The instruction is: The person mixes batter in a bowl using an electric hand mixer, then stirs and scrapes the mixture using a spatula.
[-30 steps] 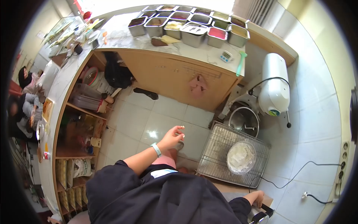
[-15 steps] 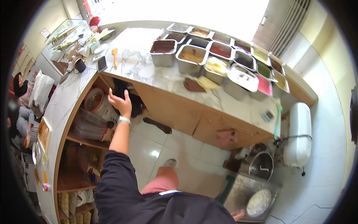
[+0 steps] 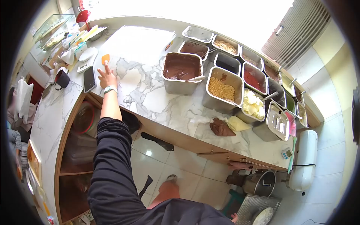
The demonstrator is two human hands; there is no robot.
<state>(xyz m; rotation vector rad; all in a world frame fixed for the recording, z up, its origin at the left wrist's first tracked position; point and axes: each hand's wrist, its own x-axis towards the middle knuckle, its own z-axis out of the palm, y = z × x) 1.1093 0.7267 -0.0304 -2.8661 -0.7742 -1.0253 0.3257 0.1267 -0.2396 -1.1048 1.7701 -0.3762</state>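
My left hand (image 3: pixel 107 79) is stretched out over the marble-patterned counter (image 3: pixel 131 88), fingers apart. It covers the handle of an orange spatula (image 3: pixel 105 59), whose blade shows just beyond the fingertips. Whether the fingers touch the handle is hard to see. Beside this hand lie a dark phone (image 3: pixel 89 79) and a white kitchen scale (image 3: pixel 87 59). Only part of my right hand (image 3: pixel 234 218) shows, low at the bottom edge near a wire rack (image 3: pixel 249 206); its fingers look loosely extended, with nothing seen in them.
Several metal tubs stand to the right, including one of chocolate spread (image 3: pixel 182 67) and one of chopped nuts (image 3: pixel 224 90). Brown and yellow piping bags (image 3: pixel 223 127) lie in front. A white stand mixer (image 3: pixel 304 161) is at far right. Below the counter are open shelves (image 3: pixel 77 174).
My left hand has moved from above the open shelf up and forward onto the counter, over the spatula's handle. The view has shifted closer to the counter. My right hand stays low.
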